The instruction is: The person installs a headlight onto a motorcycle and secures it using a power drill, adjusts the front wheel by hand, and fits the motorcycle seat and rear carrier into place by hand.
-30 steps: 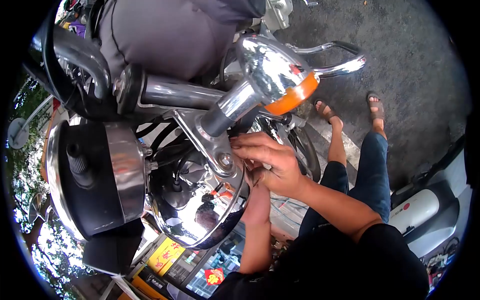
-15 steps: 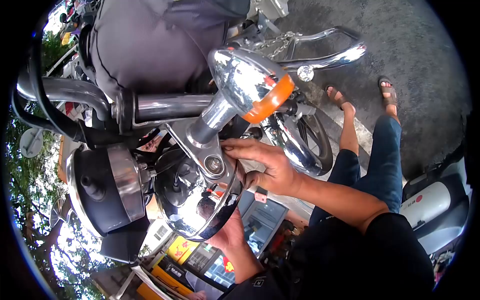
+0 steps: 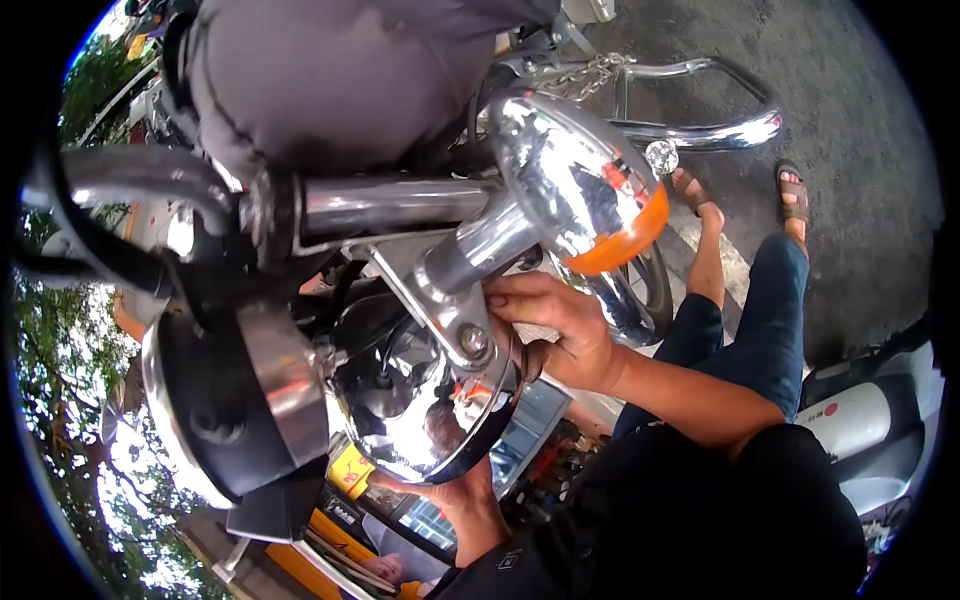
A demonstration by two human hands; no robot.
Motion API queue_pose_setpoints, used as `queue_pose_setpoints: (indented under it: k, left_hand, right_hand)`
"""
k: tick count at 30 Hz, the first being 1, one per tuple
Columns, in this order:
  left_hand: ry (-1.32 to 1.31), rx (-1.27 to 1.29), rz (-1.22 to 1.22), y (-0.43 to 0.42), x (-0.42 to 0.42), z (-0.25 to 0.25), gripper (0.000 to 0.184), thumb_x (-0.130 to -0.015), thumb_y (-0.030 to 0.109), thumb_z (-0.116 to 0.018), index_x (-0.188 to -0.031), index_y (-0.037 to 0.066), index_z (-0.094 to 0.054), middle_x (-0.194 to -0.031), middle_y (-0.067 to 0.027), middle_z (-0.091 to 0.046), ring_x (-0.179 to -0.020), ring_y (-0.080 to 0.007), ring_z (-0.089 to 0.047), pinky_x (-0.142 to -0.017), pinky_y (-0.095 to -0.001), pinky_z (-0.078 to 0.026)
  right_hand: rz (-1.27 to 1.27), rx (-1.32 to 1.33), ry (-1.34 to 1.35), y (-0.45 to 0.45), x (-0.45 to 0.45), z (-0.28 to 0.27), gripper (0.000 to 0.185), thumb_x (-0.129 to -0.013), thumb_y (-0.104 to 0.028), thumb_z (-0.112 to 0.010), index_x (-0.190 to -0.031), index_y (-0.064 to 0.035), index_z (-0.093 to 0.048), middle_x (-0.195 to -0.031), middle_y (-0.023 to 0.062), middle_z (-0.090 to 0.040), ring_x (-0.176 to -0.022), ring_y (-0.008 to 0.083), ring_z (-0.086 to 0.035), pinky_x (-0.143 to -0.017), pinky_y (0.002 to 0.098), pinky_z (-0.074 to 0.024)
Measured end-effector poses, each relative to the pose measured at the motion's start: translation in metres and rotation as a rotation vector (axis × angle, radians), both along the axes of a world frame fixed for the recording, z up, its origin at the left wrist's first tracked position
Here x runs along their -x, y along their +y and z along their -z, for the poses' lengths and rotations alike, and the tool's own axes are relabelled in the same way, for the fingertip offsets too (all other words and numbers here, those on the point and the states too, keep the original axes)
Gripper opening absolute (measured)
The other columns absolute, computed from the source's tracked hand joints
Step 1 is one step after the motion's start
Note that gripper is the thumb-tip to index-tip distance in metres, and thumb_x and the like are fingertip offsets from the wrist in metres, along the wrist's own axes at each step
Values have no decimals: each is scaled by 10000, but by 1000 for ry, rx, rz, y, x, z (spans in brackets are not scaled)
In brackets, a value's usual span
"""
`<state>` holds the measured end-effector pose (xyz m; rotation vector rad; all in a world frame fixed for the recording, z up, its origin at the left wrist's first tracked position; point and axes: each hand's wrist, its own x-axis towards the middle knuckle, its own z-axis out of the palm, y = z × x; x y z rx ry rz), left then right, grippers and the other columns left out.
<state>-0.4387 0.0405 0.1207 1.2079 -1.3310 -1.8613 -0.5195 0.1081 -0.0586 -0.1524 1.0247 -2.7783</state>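
Note:
My right hand (image 3: 575, 330) comes in from the right, its fingertips by the metal bracket (image 3: 440, 310) and its thumb bent at the edge of the round chrome headlight (image 3: 415, 440). Whatever lies between those fingertips is hidden. Below, my left hand (image 3: 465, 495) cups the underside of the headlight with one finger stretched to the left; the shell partly covers it. A bolt (image 3: 473, 341) sits in the bracket. From the bracket's top, a chrome turn signal (image 3: 565, 165) with an orange lens (image 3: 620, 240) sticks out.
A black and chrome round gauge housing (image 3: 230, 410) stands left of the headlight, with cables above it. A dark grey cover (image 3: 330, 75) fills the top. Chrome bars (image 3: 720, 130) and a wheel are behind. A white and grey scooter (image 3: 850, 420) is at the right.
The view has shifted about the motorcycle. My left hand has moved from behind my right hand to beneath the headlight. My right hand stays at the bracket, its thumb slightly farther from the fingertips.

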Motion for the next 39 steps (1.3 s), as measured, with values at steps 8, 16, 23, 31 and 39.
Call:
queue_pose_setpoints:
  k: [8, 16, 23, 31, 39]
  left_hand:
    - [22, 165, 118, 16, 34, 26, 811, -851, 682, -488, -1457, 166, -334, -1484, -66, -369, -1367, -290, -339, -1113, -521, -267]
    - [-13, 144, 221, 20, 33, 23, 794, -800, 662, -602, -1406, 206, -367, -1427, -69, -406, -1306, -301, -401, -1035, -529, -377]
    - [-61, 102, 137, 18, 21, 25, 827, -840, 647, -577, -1422, 126, -306, -1409, -81, -396, -1293, -305, -362, -1060, -498, -308]
    - [374, -83, 318, -15, -22, 83, 615, -946, 450, -545, -1434, 137, -341, -1385, -24, -446, -1247, -188, -416, -1038, -406, -336]
    - [502, -149, 488, -49, -12, 116, 754, -890, 298, -676, -1473, 63, -261, -1321, -114, -501, -1109, -201, -562, -943, -361, -478]
  right_hand:
    - [-227, -70, -39, 18, -5, 0, 485, -796, -70, -638, -1266, -31, -527, -1188, 136, -581, -1072, 254, -595, -919, 357, -475]
    - [-467, -169, -185, 46, -26, -5, 423, -958, -296, -564, -1245, 14, -538, -1079, 95, -636, -942, 153, -590, -844, 303, -472]
    - [-706, -394, -444, 128, -87, -10, 378, -989, -275, -506, -1247, 0, -520, -1102, 102, -634, -925, 137, -593, -799, 286, -494]
    - [-452, -254, -315, 60, -54, -117, 797, -896, -388, -656, -1422, 34, -233, -1296, 192, -463, -1159, 299, -525, -972, 408, -442]
    - [-271, -404, -316, 18, -45, -106, 822, -927, -474, -561, -1411, 83, -202, -1378, 345, -341, -1278, 408, -421, -1046, 466, -393]
